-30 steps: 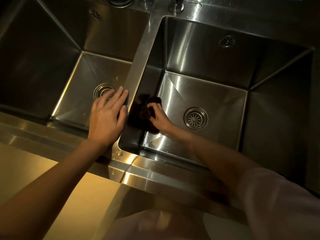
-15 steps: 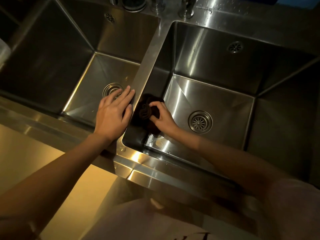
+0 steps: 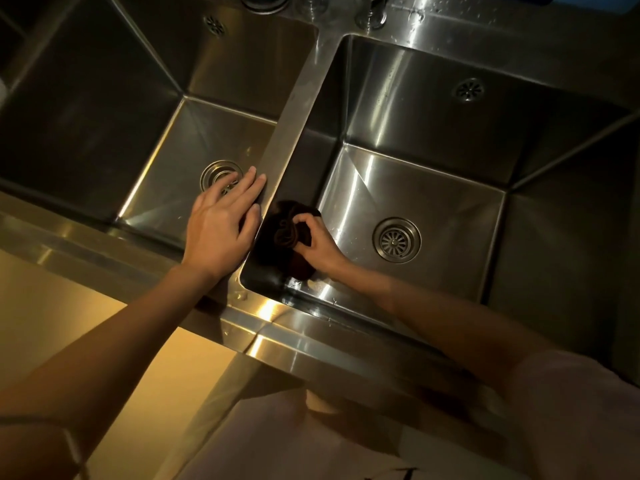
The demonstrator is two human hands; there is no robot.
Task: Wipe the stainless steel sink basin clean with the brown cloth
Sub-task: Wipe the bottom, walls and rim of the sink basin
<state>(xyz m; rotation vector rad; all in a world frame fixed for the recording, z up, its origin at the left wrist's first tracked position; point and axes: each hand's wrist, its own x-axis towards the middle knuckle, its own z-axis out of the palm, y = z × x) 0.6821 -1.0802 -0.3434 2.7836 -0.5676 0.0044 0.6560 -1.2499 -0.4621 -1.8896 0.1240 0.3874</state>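
Dim scene, warm low light, hard specular streaks on all steel. Steel counter [image 3: 502,32] runs along back edge, water droplets on it. Left basin [image 3: 104,98] mostly in shadow, drain [image 3: 221,174] in floor, overflow hole [image 3: 214,25] on back wall. Divider ridge [image 3: 294,116] between basins catches glare. Faucet base [image 3: 371,15] and dark round fitting [image 3: 265,1] at top edge, cropped. Front lip [image 3: 304,351] stepped, bright highlight. Yellow-lit floor [image 3: 166,358] below lip, lower left.

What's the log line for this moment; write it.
step: wiping | right hand: presses cloth, right basin near-left corner | left hand: flat on divider
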